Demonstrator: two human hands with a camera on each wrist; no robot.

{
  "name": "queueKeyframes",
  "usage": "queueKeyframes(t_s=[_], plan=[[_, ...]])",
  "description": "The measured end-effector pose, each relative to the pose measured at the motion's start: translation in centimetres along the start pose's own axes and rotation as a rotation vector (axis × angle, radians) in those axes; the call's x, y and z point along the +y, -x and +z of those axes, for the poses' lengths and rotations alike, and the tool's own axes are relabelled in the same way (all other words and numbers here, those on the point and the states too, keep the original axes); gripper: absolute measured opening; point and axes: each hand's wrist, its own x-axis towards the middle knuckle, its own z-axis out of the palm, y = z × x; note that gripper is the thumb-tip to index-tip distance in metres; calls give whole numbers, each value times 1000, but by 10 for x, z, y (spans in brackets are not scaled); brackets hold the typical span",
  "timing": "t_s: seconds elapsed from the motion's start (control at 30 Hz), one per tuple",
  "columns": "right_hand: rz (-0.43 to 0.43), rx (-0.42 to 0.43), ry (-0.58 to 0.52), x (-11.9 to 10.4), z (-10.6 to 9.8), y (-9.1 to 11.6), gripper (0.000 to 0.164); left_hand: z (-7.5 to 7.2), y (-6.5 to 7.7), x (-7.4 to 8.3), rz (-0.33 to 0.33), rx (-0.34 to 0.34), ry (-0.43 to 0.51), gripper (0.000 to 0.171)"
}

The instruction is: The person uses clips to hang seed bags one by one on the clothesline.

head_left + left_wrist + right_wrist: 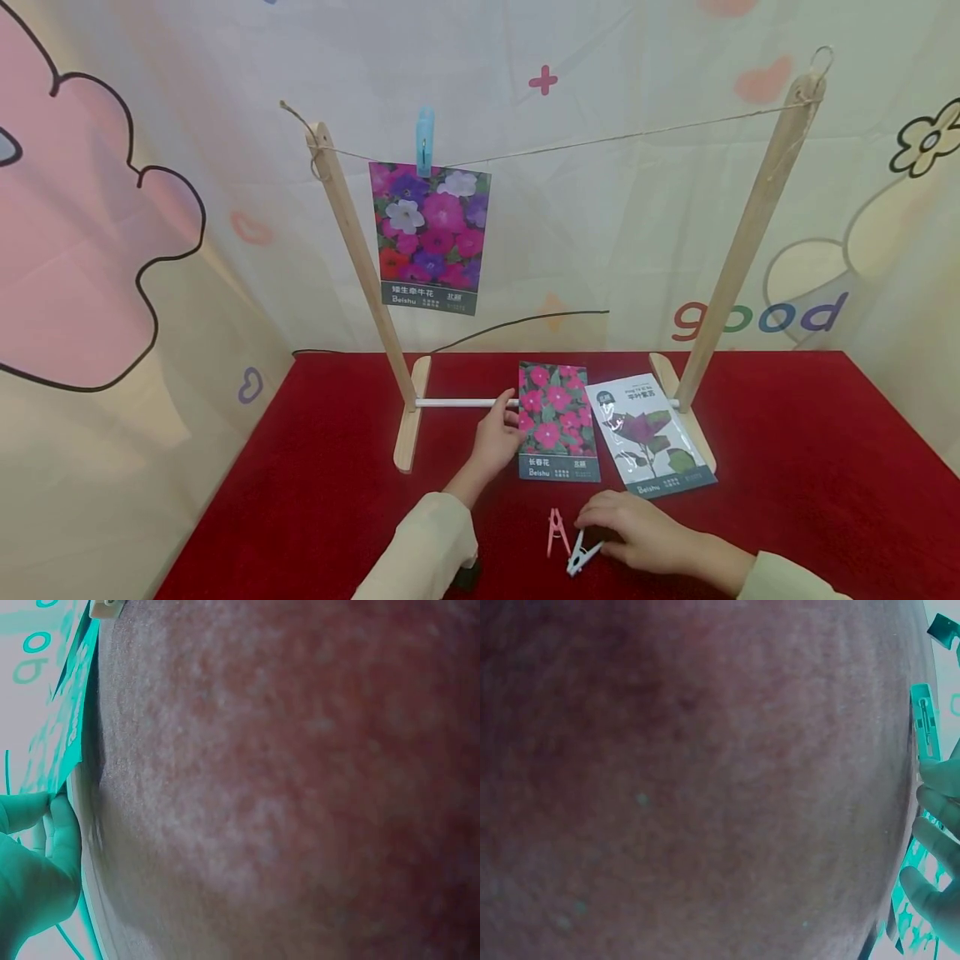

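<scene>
A seed packet with pink flowers (553,408) lies at the middle of the red table. My left hand (495,437) pinches its left edge; in the left wrist view, thumb and fingers (66,832) meet at the packet's edge (64,727). My right hand (637,531) has a white clothespin (581,557) between thumb and fingertips, close over the table. Beside that, a pink clothespin (557,532) lies on the cloth. A second packet, white with a purple plant (645,437), lies slightly turned just beyond my right hand.
Two wooden posts (753,225) with a string (637,135) between them stand behind. From the string's left part hangs a packet of mixed flowers (431,237), held by a blue clothespin (425,142). A white rod (461,403) joins the wooden feet (411,417).
</scene>
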Motion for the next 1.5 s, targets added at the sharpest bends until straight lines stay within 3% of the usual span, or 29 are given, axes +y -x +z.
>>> queueKeyframes(t_s=[0.43, 0.93, 1.1, 1.23, 1.33, 1.5], plan=[[21, 2, -83, -7, -5, -2, 30, -8, 4, -4, 14, -20, 87, 57], [-53, 114, 5, -7, -12, -2, 30, -20, 12, 4, 50, -21, 117, 51], [-26, 113, 12, -10, -17, -2, 28, -28, 22, 18, 55, -29, 133, 46], [43, 81, -21, -12, -23, -1, 27, -32, 28, 27, 60, -27, 127, 43], [94, 58, -73, -13, -28, -1, 28, -34, 25, 23, 58, -29, 148, 42], [118, 85, -70, -11, -32, -2, 30, -34, 20, 13, 77, -19, 160, 41]])
